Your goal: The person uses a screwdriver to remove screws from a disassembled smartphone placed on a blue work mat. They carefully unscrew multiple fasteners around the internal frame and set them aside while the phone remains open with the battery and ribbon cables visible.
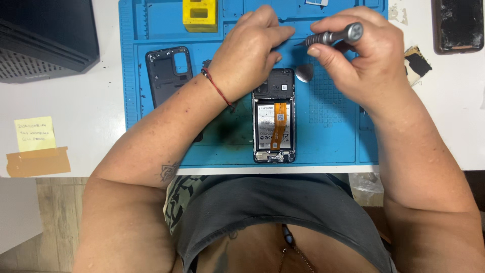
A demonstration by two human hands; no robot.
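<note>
Right hand (353, 60) grips a metal screwdriver (331, 36); left hand (250, 55), fingers curled, meets its tip above the opened smartphone (273, 121) on the blue mat (328, 136).

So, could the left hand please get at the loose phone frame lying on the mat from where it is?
Probably yes: the frame lies uncovered on the mat, just beside the left hand, which rests on the opened phone.

Grey screwdriver (331, 36) above opened phone (273, 119)
</note>
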